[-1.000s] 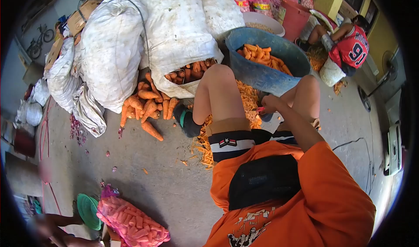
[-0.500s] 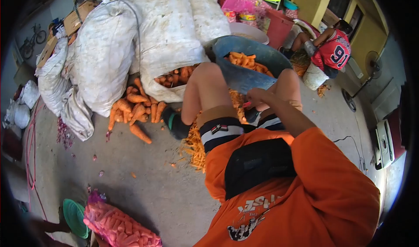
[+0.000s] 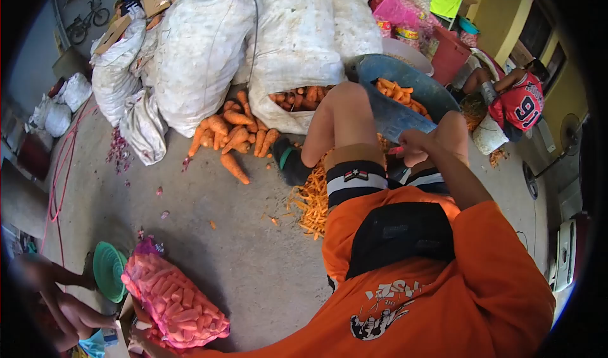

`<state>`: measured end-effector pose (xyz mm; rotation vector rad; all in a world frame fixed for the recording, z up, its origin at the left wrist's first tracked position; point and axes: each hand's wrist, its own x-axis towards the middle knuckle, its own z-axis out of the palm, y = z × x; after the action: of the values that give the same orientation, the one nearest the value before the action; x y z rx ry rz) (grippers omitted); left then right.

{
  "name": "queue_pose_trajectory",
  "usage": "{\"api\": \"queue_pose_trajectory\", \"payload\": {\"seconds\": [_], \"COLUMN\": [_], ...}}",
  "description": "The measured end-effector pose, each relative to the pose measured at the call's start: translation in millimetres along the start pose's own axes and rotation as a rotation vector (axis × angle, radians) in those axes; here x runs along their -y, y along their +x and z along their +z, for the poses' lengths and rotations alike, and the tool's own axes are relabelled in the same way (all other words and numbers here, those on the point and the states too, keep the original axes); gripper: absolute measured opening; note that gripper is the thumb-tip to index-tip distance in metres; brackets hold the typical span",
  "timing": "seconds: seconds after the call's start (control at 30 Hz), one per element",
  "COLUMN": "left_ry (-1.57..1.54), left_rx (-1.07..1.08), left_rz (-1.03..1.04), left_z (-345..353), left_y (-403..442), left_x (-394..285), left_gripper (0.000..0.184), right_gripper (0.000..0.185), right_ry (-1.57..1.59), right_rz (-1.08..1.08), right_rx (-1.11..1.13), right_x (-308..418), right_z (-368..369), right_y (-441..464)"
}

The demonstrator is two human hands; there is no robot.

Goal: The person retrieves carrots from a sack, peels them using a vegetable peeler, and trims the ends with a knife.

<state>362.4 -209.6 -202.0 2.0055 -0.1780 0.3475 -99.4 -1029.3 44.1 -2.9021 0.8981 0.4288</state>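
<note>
My right hand (image 3: 415, 144) is closed round a small red-handled tool (image 3: 396, 150), between my knees and beside the blue tub (image 3: 396, 117). What the tool's far end looks like is too small to tell. Orange peelings (image 3: 313, 200) lie on the floor under my legs. At the bottom left edge, my left arm reaches out and my left hand (image 3: 147, 343) is beside the pink net bag (image 3: 174, 298) of peeled carrots; its fingers are too unclear to read. Unpeeled carrots (image 3: 234, 130) are heaped before an open white sack (image 3: 294, 114) holding more.
Large white sacks (image 3: 202, 54) stand at the back left. A green basin (image 3: 109, 272) is left of the net bag, near another person's bare legs (image 3: 66, 301). A person in a red jersey (image 3: 519, 101) sits at the right, near a standing fan (image 3: 570, 133).
The view has swung, shifting the scene rightward and up since half a second ago. My left arm now shows at the bottom left. My right hand still holds the red-handled tool.
</note>
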Motion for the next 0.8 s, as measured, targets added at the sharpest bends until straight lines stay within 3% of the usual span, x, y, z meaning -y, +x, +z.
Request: {"api": "queue_pose_trajectory", "payload": {"seconds": [0.1, 0.4, 0.6, 0.73, 0.8], "left_ry": [0.094, 0.237, 0.247, 0.294, 0.358], "left_rx": [-0.048, -0.112, -0.116, -0.102, -0.077], "left_rz": [-0.014, -0.018, -0.016, 0.013, 0.038], "left_z": [-52, -80, -14, 0, -20], "left_y": [-12, -29, -45, -44, -40], "left_x": [11, -15, -61, -80, -91], "left_gripper": [0.052, 0.054, 0.055, 0.056, 0.057], "right_gripper": [0.049, 0.052, 0.053, 0.054, 0.059], "right_ry": [-0.017, 0.180, 0.146, 0.193, 0.082], "right_rz": [-0.014, 0.007, -0.127, -0.067, 0.068], "right_rx": [0.033, 0.013, -0.071, -0.015, -0.037], "right_x": [0, 4, -21, -22, -28], "right_z": [-9, -7, 31, 26, 30], "right_y": [3, 2, 23, 25, 31]}}
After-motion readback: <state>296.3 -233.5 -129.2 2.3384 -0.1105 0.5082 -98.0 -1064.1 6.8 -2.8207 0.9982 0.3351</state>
